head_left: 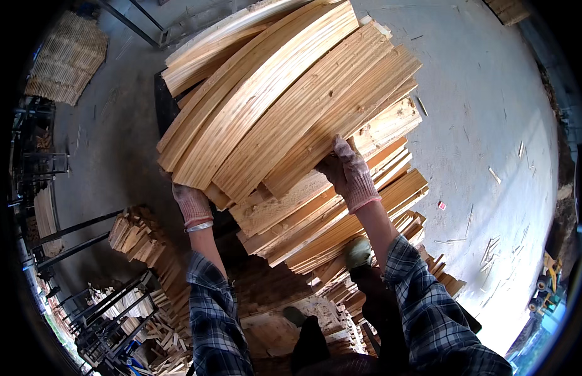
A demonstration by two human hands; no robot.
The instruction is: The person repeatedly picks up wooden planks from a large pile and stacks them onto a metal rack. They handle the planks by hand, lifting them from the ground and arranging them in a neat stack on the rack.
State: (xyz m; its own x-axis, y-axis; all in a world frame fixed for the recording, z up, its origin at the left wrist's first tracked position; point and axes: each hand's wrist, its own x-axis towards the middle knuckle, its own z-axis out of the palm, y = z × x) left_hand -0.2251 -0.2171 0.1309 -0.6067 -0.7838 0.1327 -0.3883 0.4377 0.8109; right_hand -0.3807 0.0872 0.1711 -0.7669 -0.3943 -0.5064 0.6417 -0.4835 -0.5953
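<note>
Between my hands is a fanned bundle of pale sawn wooden boards [303,94], slanting from lower left to upper right. My left hand [192,203], in a dirty pinkish work glove, is at the bundle's lower left end, its fingers hidden under the wood. On the near long edge, my right hand [352,172], gloved the same way, grips the boards with its thumb on top and its other fingers mostly out of sight. Beneath them lies a stack of similar boards [341,213], its ends uneven. Whether the bundle touches this stack I cannot tell.
My shoes [358,252] are among the piled wood. A long row of stacked wood pieces [140,238] runs at the left, beside dark metal frames [109,313]. Wood splinters [489,254] litter the grey concrete floor [472,125] at the right. Another wood stack [68,56] stands far left.
</note>
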